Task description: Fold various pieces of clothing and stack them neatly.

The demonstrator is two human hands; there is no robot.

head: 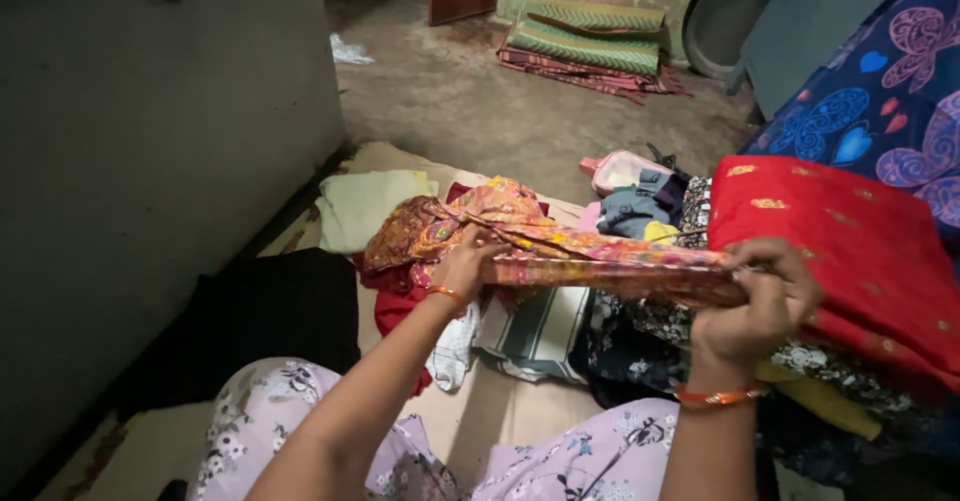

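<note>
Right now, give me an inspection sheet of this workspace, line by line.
Surface: beige floor mat over a concrete floor.
Job's things: long folded orange-pink patterned cloth, stretched between both hands.
Clutter: red gold-dotted fabric, cream cloth, striped grey cloth, black cloth, small pink pouch.
Hands: left hand grips one end of the cloth; right hand has its fingers pinching the other.
Cables: nothing seen.
Surroundings: grey wall, folded green mats, round metal pan.
</note>
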